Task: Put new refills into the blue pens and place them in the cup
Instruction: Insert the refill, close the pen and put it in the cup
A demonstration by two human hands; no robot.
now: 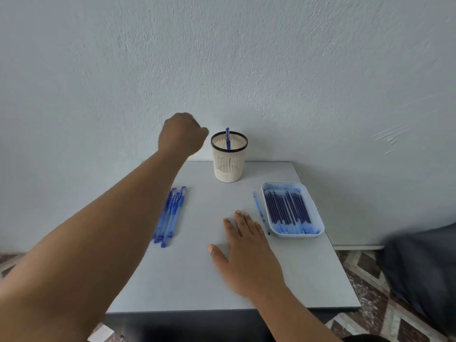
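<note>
1. The right hand [249,248] lies flat on the pale grey table [187,280], fingers straight and slightly spread.
2. A bunch of translucent blue pens [170,215] lies left; a loose blue refill [260,212] lies beside the white plastic tray of refills [318,218].
3. The left hand [182,134] hovers beside the cream slatted cup [229,159] holding 1 blue pen [228,138]; its fingers seem curled, holding nothing visible.

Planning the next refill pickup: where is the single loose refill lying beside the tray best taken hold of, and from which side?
Pinch the loose refill near mid-length, coming from above and from its left. It lies flat on the table, thin and straight, close along the tray's left wall, so the right side is crowded. The right hand, resting flat nearby, is closest.
</note>
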